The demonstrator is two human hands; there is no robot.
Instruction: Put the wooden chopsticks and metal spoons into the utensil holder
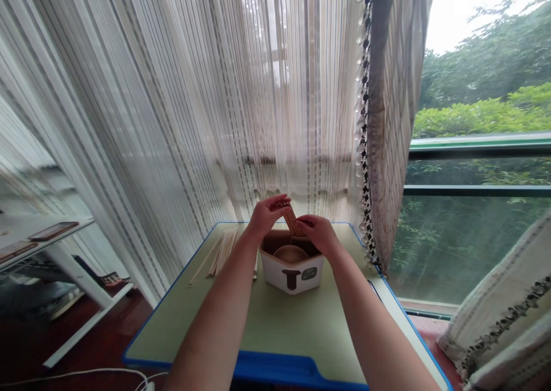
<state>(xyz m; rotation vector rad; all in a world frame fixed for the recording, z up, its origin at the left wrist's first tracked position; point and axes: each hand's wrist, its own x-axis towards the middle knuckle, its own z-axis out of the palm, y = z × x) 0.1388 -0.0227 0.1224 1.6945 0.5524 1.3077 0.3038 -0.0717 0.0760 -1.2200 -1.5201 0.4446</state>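
Observation:
A bundle of brown chopsticks (291, 221) stands tilted above the back of a white box (274, 271) with a brown inside. My left hand (267, 214) has its fingers and thumb around the upper end of the bundle. Lower down, my right hand (319, 232) pinches the same chopsticks from the right, close to the box's rear rim. Their lower ends go out of sight behind the rim or inside the box. A rounded brown shape (293, 254) fills the front of the box.
Pale, thin sticks (222, 252) lie in a loose pile left of the box on a greenish table (275, 328) with blue edging. Sheer striped curtains (275, 121) hang behind it. A window (473, 224) is on the right, and a white desk (81, 225) at far left.

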